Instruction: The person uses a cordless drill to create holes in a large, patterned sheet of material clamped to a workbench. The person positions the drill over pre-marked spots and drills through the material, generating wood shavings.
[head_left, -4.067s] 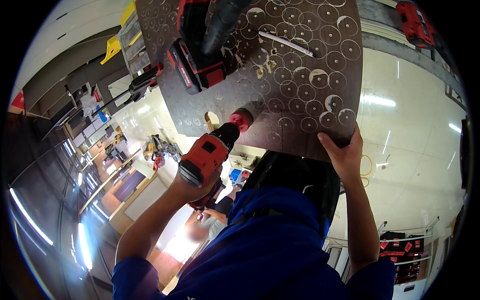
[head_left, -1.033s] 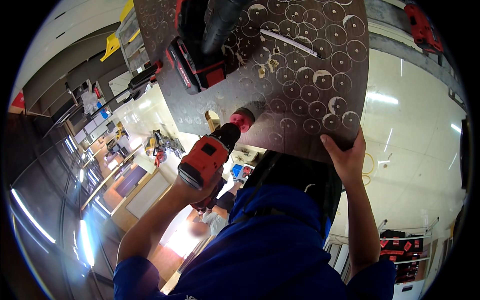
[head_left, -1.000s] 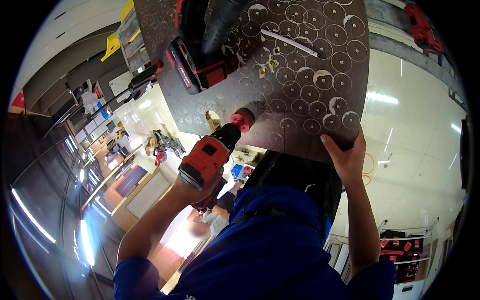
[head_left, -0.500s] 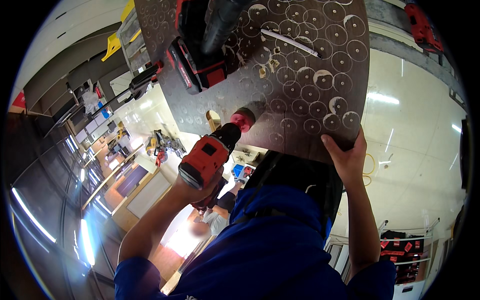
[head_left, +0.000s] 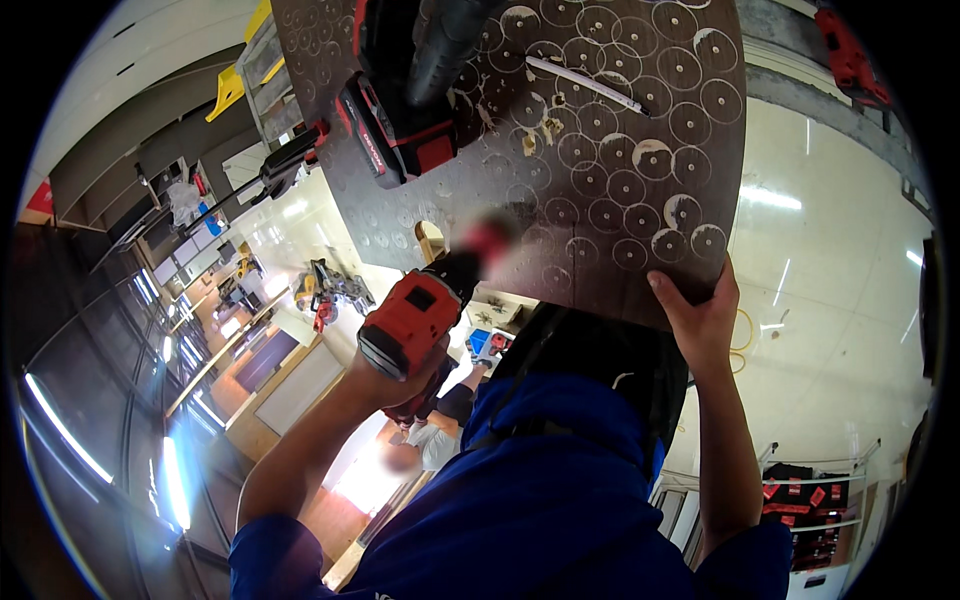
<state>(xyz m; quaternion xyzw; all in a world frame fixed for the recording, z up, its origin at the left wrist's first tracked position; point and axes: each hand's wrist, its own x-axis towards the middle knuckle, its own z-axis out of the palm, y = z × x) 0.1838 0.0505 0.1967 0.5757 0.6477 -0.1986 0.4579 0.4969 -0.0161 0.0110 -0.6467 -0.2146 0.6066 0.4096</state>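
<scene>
My left hand [head_left: 405, 385] is wrapped round the grip of a red and black cordless drill [head_left: 410, 320]. A red hole saw [head_left: 488, 245] in its chuck is smeared by motion, its rim against or just over the dark board [head_left: 350, 190]; I cannot tell which. Many scored circles with centre holes cover the board. At its near right corner my right hand [head_left: 700, 315] grips the edge, thumb on top, other fingers partly hidden. A second red and black power tool [head_left: 400, 130] with a battery rests on the board. Right of it lies a white pen [head_left: 588, 84].
Pale wood chips [head_left: 540, 135] lie near the pen. Left of the hole saw is a cut-out [head_left: 430, 238] in the board. Another red tool [head_left: 850, 60] is at the far right. Beyond the drill, a person in a grey shirt [head_left: 437, 440] works. Shelving [head_left: 800, 515] stands lower right.
The hole saw, sharp before, is now blurred as if spinning. The board, pen and right hand sit slightly farther right in the picture. Both hands keep their holds.
</scene>
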